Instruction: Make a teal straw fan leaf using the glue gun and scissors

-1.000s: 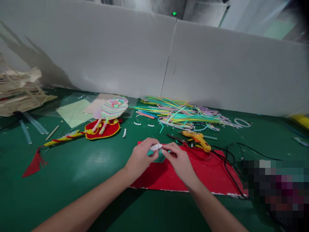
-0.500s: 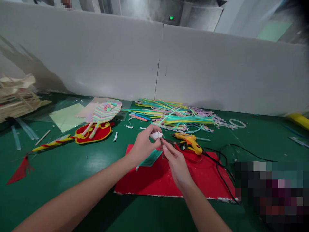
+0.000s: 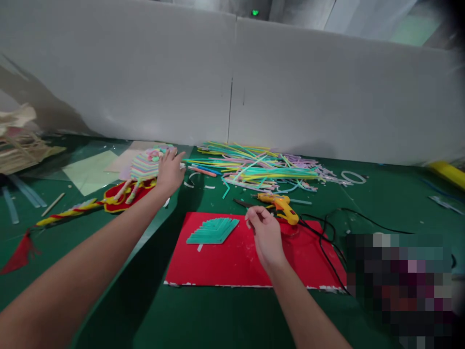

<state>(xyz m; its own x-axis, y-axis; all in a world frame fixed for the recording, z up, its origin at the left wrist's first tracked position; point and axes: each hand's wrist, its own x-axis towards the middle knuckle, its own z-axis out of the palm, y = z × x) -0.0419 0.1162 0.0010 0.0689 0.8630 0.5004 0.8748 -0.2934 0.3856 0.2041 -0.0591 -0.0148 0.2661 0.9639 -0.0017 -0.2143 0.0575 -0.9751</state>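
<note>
My left hand point(image 3: 170, 172) is stretched out at the back left with its fingers apart, over the edge of the striped pastel fan point(image 3: 143, 167). A small white scrap point(image 3: 182, 166) shows beside its fingers; whether it touches them I cannot tell. Over the red board point(image 3: 225, 271), my right hand point(image 3: 265, 232) has its fingertips pinched together, and what they hold, if anything, is too small to name. Left of it, a teal leaf-like piece made of strips point(image 3: 212, 231) lies on the board. A yellow hot glue gun point(image 3: 285, 208) and partly hidden scissors point(image 3: 242, 203) rest just behind the right hand.
Many coloured pipe-cleaner-like sticks point(image 3: 261, 169) are piled by the grey partition point(image 3: 163, 82). A black cord point(image 3: 329, 242) crosses the board's right side. Left are a red-and-yellow tasselled ornament point(image 3: 69, 212), pale paper point(image 3: 90, 172) and clear glue sticks point(image 3: 29, 191).
My left hand has moved from the middle to the back left, away from my right hand. The white piece it pinched is no longer between the hands. The teal piece is now uncovered.
</note>
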